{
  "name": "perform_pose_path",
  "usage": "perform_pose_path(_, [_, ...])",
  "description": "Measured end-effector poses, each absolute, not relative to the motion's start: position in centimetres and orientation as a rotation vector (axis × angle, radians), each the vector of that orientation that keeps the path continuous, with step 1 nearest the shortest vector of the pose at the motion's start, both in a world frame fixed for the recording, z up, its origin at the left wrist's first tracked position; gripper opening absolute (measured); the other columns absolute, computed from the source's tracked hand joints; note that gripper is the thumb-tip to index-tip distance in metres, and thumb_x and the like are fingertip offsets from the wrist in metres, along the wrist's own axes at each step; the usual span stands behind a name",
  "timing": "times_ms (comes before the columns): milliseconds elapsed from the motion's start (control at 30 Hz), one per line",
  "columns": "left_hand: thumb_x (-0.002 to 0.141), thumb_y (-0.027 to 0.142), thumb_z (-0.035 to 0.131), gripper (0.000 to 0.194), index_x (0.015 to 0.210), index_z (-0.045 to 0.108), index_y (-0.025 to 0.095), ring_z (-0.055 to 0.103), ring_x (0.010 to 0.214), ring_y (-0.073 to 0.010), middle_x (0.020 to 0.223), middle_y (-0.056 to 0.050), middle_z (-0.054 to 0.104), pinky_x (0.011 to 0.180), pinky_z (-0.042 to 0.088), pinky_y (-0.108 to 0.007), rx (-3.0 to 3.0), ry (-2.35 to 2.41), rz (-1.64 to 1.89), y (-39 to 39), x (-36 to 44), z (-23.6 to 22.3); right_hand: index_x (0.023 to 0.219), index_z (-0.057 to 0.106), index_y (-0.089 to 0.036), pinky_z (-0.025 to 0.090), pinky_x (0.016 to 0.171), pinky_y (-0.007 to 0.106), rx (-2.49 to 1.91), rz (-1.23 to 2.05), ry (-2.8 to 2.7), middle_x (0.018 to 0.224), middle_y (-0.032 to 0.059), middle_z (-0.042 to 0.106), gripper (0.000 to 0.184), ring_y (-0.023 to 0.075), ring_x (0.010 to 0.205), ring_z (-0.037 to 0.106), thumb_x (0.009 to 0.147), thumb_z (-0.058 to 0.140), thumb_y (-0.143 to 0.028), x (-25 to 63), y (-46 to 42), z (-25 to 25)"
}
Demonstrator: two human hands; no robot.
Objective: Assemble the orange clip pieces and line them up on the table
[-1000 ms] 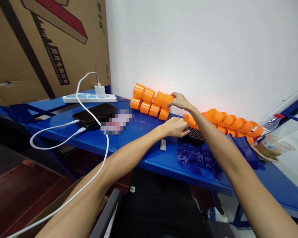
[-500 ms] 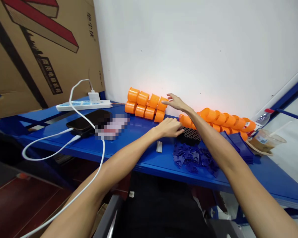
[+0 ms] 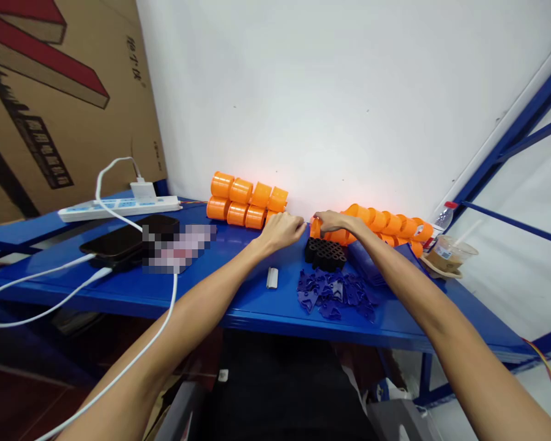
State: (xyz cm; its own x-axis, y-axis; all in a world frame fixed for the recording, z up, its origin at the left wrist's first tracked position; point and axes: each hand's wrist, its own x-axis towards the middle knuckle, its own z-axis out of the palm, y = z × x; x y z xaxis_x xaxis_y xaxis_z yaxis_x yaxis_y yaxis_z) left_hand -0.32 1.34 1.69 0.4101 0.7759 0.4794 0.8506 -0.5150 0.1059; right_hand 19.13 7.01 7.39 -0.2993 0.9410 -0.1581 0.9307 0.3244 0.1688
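Stack of orange rings (image 3: 242, 191) lies along the back edge of the worktop (image 3: 232, 260), long axis parallel to it. Right hand (image 3: 333, 222) bends over the leftmost ring (image 3: 315, 228) of a second row (image 3: 377, 218); left hand (image 3: 281, 231) curls before the stack's right end. Whether either grips cannot be told.

Looks out from the wearer's head, over the dark-clothed lap (image 3: 280, 383) at the bottom edge, forward and down across the blue table (image 3: 252, 301) to the white wall (image 3: 303, 92) behind. Takes in the left forearm (image 3: 206, 300) and right forearm (image 3: 408, 282), large and close along the lower sides, then the left hand (image 3: 280, 231) and right hand (image 3: 331, 222), smaller, near the middle. Sits farther from the orange cylinders (image 3: 241, 191) by the wall. Spans widely, from the cardboard box (image 3: 96, 141) at left to the blue metal frame (image 3: 532, 139) at right.
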Motion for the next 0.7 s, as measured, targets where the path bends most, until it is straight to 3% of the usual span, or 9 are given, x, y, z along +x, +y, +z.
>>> perform_pose_path(267, [0.107,0.031,0.051,0.033,0.080,0.067,0.021,0.074,0.084,-0.0301,0.082,-0.013,0.076,0.072,0.040,-0.036,-2.367,-1.623,-1.127,1.7,-0.5,1.8,0.124,0.071,-0.010,0.051,0.073,0.034,1.747,0.109,2.575,0.121,0.0188,0.079,0.049,0.0326,0.103,0.075,0.079,0.088,-0.022,20.2,7.3,8.9])
perform_pose_path(367, [0.104,0.032,0.056,0.024,0.082,0.057,0.023,0.068,0.072,-0.0228,0.074,-0.004,0.068,0.070,0.044,-0.032,-2.445,-1.674,-1.632,2.4,-0.2,1.7,0.129,0.067,-0.013,0.052,0.081,0.036,1.796,0.202,2.821,0.124,0.0157,0.077,0.056,0.0317,0.106,0.071,0.078,0.088,-0.026,19.9,5.5,10.8])
perform_pose_path(467, [0.107,0.047,0.057,0.025,0.097,0.054,0.024,0.065,0.060,-0.0181,0.073,0.001,0.065,0.065,0.051,-0.029,-2.526,-1.758,-2.358,2.8,0.1,2.0,0.133,0.064,-0.014,0.054,0.095,0.042,1.687,0.314,3.072,0.130,0.0160,0.074,0.061,0.0342,0.113,0.069,0.080,0.089,-0.028,18.5,2.1,11.2])
perform_pose_path(600, [0.097,0.074,0.063,0.051,0.098,0.059,0.023,0.073,0.071,-0.0220,0.077,-0.005,0.072,0.069,0.061,-0.033,-2.665,-1.535,-2.959,2.1,-0.2,3.0,0.143,0.060,-0.018,0.054,0.106,0.052,1.318,0.418,3.267,0.137,0.0165,0.071,0.059,0.0381,0.126,0.064,0.087,0.080,-0.020,15.8,-2.0,8.9])
perform_pose_path(700, [0.093,0.070,0.068,0.049,0.091,0.063,0.022,0.077,0.080,-0.0264,0.078,-0.008,0.074,0.072,0.064,-0.035,-2.667,-1.452,-3.112,1.2,-0.8,3.8,0.149,0.057,-0.018,0.052,0.112,0.055,1.135,0.447,3.334,0.143,0.0170,0.068,0.063,0.0374,0.132,0.061,0.088,0.074,-0.013,14.3,-3.4,7.3])
